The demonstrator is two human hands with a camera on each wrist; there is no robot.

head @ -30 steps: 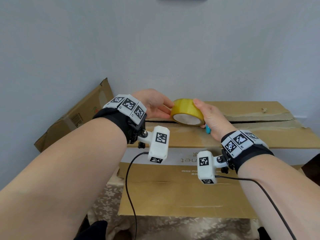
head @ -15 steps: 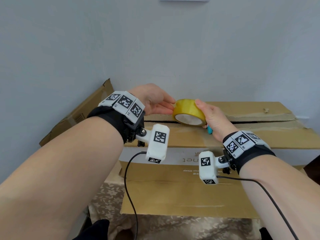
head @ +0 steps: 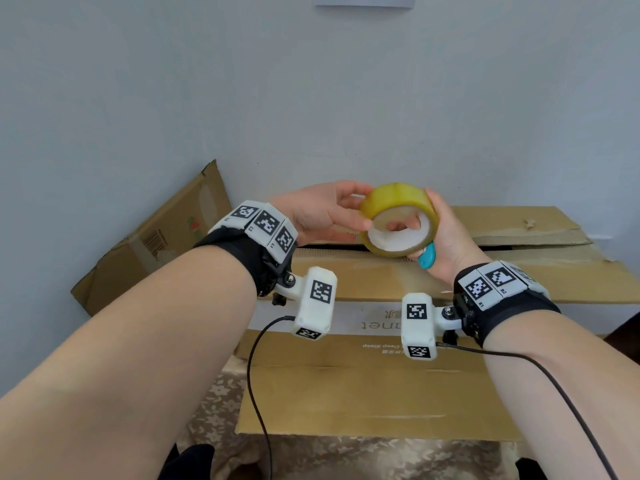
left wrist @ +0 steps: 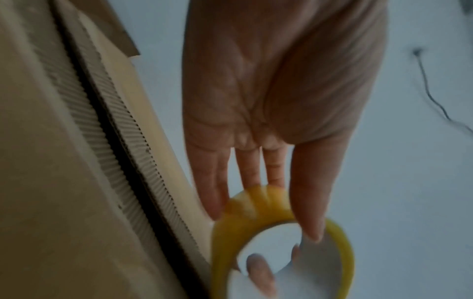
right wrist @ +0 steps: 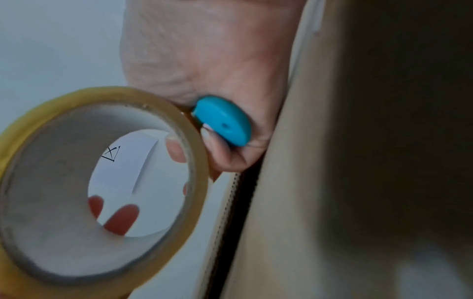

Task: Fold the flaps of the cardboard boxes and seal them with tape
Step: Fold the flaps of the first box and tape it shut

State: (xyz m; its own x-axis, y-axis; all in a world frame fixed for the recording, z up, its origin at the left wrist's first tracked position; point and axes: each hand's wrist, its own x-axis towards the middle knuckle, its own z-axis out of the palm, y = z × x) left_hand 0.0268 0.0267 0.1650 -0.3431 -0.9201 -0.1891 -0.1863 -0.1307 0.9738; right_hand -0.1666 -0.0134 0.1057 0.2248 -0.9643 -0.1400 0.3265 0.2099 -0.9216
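Note:
A yellow tape roll (head: pixel 398 202) is held in the air just above the seam of the big cardboard box (head: pixel 381 386), its white core facing me. My right hand (head: pixel 431 206) grips the roll with the thumb on the outside and fingers through the core. A small blue cutter (head: pixel 427 257) is tucked in that palm. My left hand (head: pixel 363 208) pinches the roll's left edge between thumb and fingers. The left wrist view has the thumb tip on the roll's (left wrist: pixel 281 220) rim. The right wrist view shows the roll (right wrist: pixel 153 113) beside the cutter (right wrist: pixel 222 123).
The box's top flaps (head: pixel 519 278) lie folded down with a dark gap (head: pixel 329 247) between them. A second cardboard box (head: pixel 156 237) leans against the wall at the left. A patterned cloth (head: pixel 214 420) covers the table under the box. Cables hang from both wrist cameras.
Both hands have lifted the tape roll off the box top and tilted it so its core faces me.

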